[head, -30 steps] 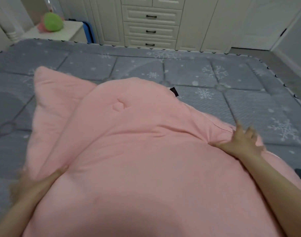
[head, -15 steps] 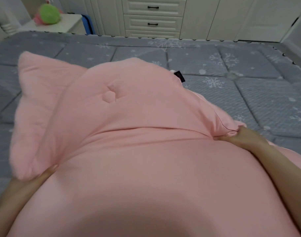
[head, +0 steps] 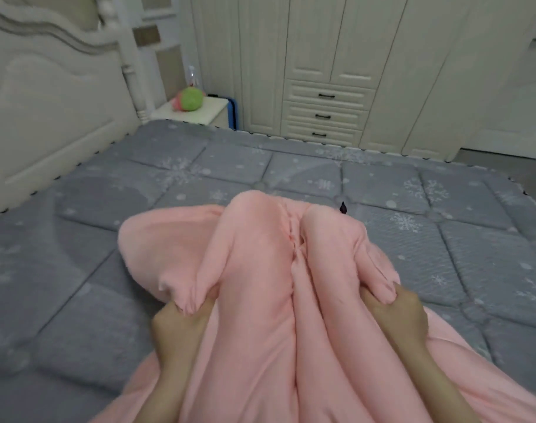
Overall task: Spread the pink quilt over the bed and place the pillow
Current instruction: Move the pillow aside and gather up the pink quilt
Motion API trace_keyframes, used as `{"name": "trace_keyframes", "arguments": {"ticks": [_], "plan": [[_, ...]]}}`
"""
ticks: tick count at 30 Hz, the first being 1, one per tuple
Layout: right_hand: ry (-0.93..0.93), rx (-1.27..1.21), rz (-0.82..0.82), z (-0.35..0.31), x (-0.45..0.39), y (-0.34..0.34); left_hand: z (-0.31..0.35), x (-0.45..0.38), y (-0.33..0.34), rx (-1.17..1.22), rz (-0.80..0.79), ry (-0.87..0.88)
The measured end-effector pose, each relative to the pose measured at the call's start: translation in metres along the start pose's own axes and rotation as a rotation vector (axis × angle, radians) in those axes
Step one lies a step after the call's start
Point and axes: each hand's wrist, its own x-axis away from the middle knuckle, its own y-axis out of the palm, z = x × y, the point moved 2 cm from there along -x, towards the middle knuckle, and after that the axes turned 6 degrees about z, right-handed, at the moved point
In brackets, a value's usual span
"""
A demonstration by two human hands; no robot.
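Note:
The pink quilt (head: 260, 270) lies bunched in thick folds on the near middle of the grey snowflake-patterned mattress (head: 443, 239). My left hand (head: 181, 325) is closed on a fold at the quilt's left side. At the right side, my right hand (head: 398, 312) grips another fold. A small black tag (head: 342, 207) sticks out at the quilt's far right top. I see no pillow in view.
The cream headboard (head: 47, 102) stands along the left. A white nightstand (head: 193, 112) with a green and pink plush toy (head: 190, 99) sits beyond the bed's far left corner. Cream wardrobes with drawers (head: 324, 114) line the far wall. Floor shows at far right.
Both hands have drawn inward and gathered the quilt, which has gone from broadly spread to bunched in tall folds. The view has tilted up, showing the headboard and wardrobe.

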Motion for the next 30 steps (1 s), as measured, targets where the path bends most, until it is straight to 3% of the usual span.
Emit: {"name": "trace_keyframes", "arguments": {"ticks": [8, 11, 15, 20, 25, 30], "plan": [[-0.307, -0.312, 0.011, -0.143, 0.107, -0.089, 0.09, 0.049, -0.149, 0.128, 0.234, 0.335], [-0.449, -0.436, 0.012, -0.19, 0.159, -0.132, 0.124, 0.07, -0.225, 0.163, 0.346, 0.247], [-0.621, -0.612, 0.023, -0.251, 0.224, -0.194, 0.17, 0.099, -0.319, 0.349, 0.479, 0.323], [-0.828, -0.895, -0.005, -0.329, 0.316, -0.281, 0.239, 0.139, -0.462, 0.379, 0.738, 0.601], [-0.992, -1.165, -0.161, -0.394, 0.427, -0.345, 0.277, 0.201, -0.614, 0.405, 1.001, 0.734], [-1.048, -1.362, -0.386, -0.431, 0.539, -0.364, 0.257, 0.27, -0.733, 0.282, 1.271, 0.719]]}}
